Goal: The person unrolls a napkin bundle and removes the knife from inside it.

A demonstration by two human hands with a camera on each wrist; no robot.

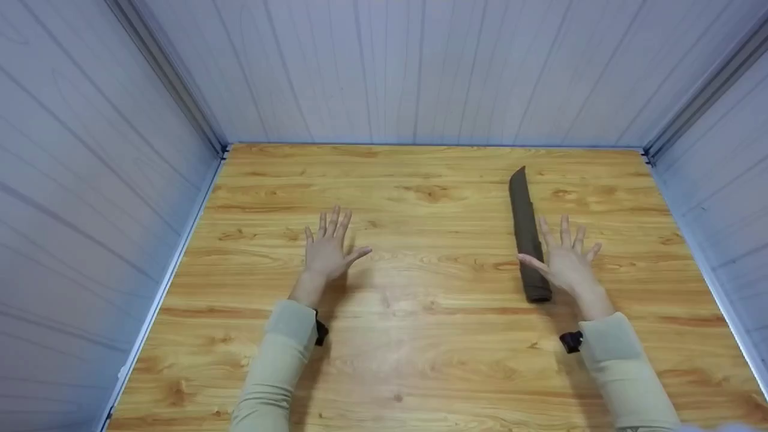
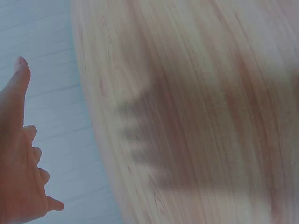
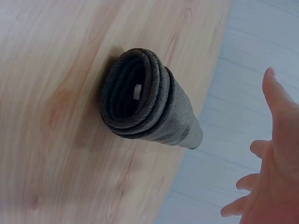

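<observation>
A dark grey-brown rolled-up cloth (image 1: 524,228), looking like a towel, lies lengthwise on the right part of the table. Its near end faces the right wrist view, where the rolled cloth (image 3: 180,116) shows several layers and a small white tag (image 3: 137,92) inside the hollow. My right hand (image 1: 567,264) hovers just right of the roll with fingers spread, its thumb overlapping the roll in the head view. Over the left part of the table, my left hand (image 1: 326,257) is held with fingers spread and nothing in it; its shadow falls on the wood below.
The wood-grain table (image 1: 420,348) is enclosed by pale panel walls at the back (image 1: 390,72), left (image 1: 78,198) and right (image 1: 726,156). Dark wrist cameras sit at the left cuff (image 1: 321,332) and right cuff (image 1: 571,342).
</observation>
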